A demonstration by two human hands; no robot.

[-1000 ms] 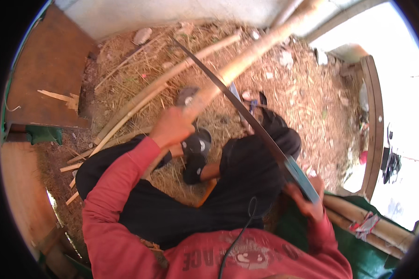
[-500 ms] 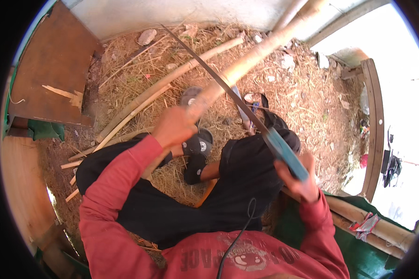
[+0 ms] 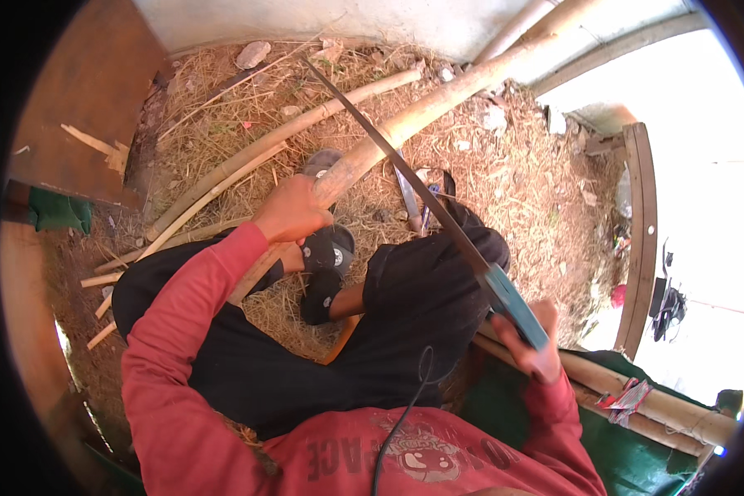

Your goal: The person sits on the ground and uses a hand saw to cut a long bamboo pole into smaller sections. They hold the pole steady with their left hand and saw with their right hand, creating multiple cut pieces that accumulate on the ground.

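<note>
A long bamboo pole (image 3: 438,103) slants from the upper right down across my legs. My left hand (image 3: 293,211) is closed around it near its lower part, in front of my left knee. In my right hand (image 3: 536,341) I grip the blue-green handle of a hand saw (image 3: 514,306). Its long, narrow, dark blade crosses the pole a little beyond my left hand, with the tip pointing to the upper left. How deep the teeth sit in the bamboo, I cannot tell.
Bamboo lengths (image 3: 281,136) lie on the straw-covered ground (image 3: 521,182) at left. A metal-bladed tool (image 3: 407,197) rests beyond my right knee. A brown board (image 3: 74,107) stands far left; a wooden post (image 3: 639,240) rises at right. Tied bamboo poles (image 3: 636,401) lie beside my right arm.
The saw has been drawn back along its length, toward my right side, across the pole. My left hand keeps its hold on the bamboo. The whole view has shifted slightly.
</note>
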